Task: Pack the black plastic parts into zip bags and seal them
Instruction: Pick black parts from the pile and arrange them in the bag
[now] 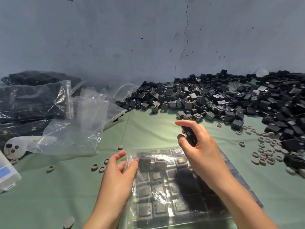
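The left hand (119,170) pinches the mouth of the clear plastic zip bag (129,209), which lies flat on the green cloth-covered table (57,187) with rows of square black plastic parts (159,209) inside. The right hand (198,146), just above the bag, curls its fingers around a black rectangular part (189,135), possibly two stacked. A loose heap of black parts (214,96) lies beyond.

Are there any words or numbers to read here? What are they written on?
Nothing here can be read.
On the white box, a blue label: too blurred to read.
On the black plastic parts and the zip bag: no print shows.
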Demonstrator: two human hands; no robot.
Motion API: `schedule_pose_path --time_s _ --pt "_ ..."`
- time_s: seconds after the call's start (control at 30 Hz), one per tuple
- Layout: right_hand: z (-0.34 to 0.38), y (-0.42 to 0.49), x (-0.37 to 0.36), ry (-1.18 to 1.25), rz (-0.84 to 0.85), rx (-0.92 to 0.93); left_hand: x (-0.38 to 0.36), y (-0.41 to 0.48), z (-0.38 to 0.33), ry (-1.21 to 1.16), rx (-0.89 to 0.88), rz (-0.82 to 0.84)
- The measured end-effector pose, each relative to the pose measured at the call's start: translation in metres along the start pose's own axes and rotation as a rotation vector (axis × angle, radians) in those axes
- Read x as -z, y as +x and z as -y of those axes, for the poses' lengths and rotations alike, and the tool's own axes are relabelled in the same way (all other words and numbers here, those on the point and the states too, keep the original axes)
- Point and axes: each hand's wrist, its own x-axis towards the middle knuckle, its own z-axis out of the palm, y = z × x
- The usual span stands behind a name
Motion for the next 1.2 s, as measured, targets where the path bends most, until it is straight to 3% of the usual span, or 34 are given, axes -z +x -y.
schedule_pose_path --time_s 0.33,0.7,0.8,0.87,0.93,1.03,1.2 --pt "-0.008 -0.001 -0.004 -0.363 0.108 0.122 -0.001 -0.002 0.000 0.068 -0.042 0.069" --pt "-0.007 -0.003 -0.003 -0.386 0.164 0.138 0.006 -0.001 -0.002 0.125 -0.115 0.171" --pt "-0.006 -0.005 -0.005 -0.253 0.154 0.106 0.010 0.002 -0.003 0.150 -0.154 0.039" --pt "-0.004 -0.005 -0.006 -0.160 0.163 0.096 0.015 0.003 -0.005 0.209 -0.276 -0.143" --pt "0.001 -0.005 -0.009 -0.091 0.197 0.112 0.016 0.000 -0.012 0.241 -0.411 -0.219" --pt "0.011 -0.007 -0.014 -0.050 0.274 0.197 0.008 -0.009 -0.021 0.209 -0.493 -0.099" --pt "0.023 -0.012 -0.026 -0.045 0.382 0.306 0.002 -0.017 -0.032 -0.051 -0.454 0.185"
